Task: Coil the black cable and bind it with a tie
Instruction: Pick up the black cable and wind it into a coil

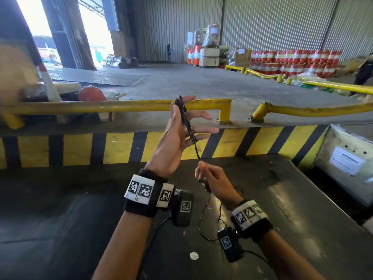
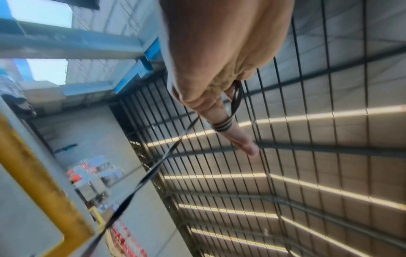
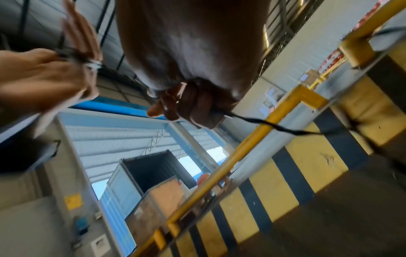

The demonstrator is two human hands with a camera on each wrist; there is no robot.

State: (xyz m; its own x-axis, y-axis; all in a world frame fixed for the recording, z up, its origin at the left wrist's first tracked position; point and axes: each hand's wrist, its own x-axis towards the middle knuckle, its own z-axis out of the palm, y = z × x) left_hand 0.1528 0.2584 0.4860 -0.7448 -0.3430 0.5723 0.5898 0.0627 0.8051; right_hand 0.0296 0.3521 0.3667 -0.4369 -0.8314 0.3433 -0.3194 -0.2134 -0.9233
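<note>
My left hand (image 1: 181, 126) is raised over the dark table (image 1: 60, 219), palm up and fingers spread straight. The black cable (image 1: 186, 122) is wound in several loops across it, from the thumb crotch down to the little-finger side. In the left wrist view the loops (image 2: 222, 125) cross one finger and a strand (image 2: 153, 170) runs off downward. Below it, my right hand (image 1: 210, 176) grips that strand, fingers curled round the cable (image 3: 274, 126). The loose rest of the cable (image 1: 201, 219) trails on the table between my wrists.
A small white disc (image 1: 194, 255) lies on the table near the front. Beyond the table run a yellow-and-black striped kerb (image 1: 121, 148) and a yellow rail (image 1: 121, 107). A grey box (image 1: 347, 158) stands at the right. A person (image 1: 365, 71) stands far right.
</note>
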